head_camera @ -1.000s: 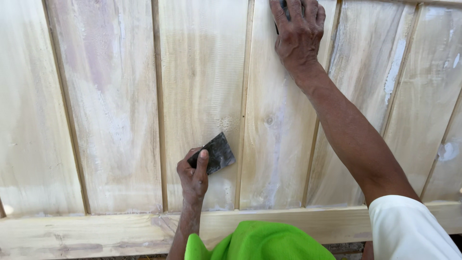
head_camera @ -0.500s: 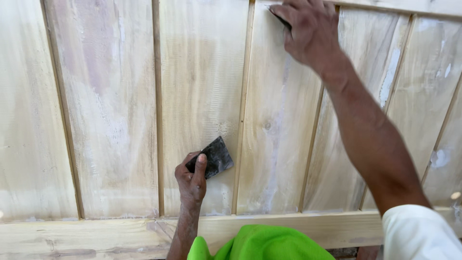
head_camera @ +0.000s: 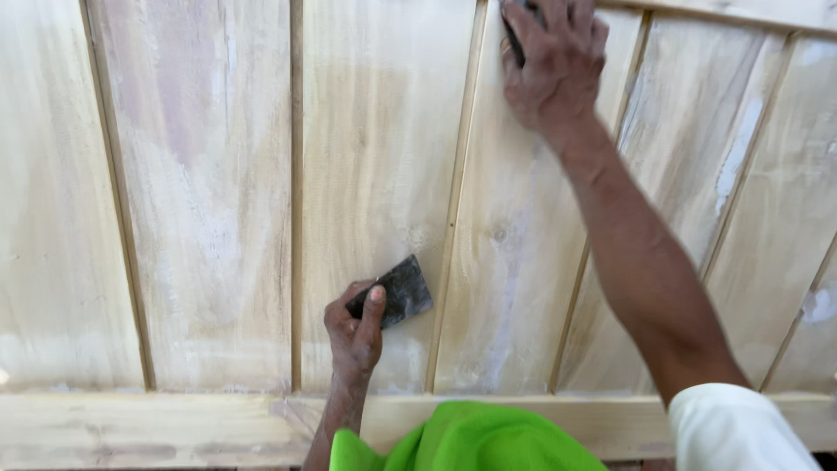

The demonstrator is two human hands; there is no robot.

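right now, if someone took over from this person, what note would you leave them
Left hand: low on the panel, gripping a dark flat scraper blade laid against a board.
Right hand: stretched to the top of the wooden panel, pressing a dark piece, mostly hidden under the fingers, onto the wood.
Panel: pale vertical boards with thin battens, cross rail along the bottom.
Done: whitish filler patches show smeared over several boards.
Left: bare wood still shows between the patches; white blobs on the right-hand boards look unsmoothed. How far the top is finished cannot be told.
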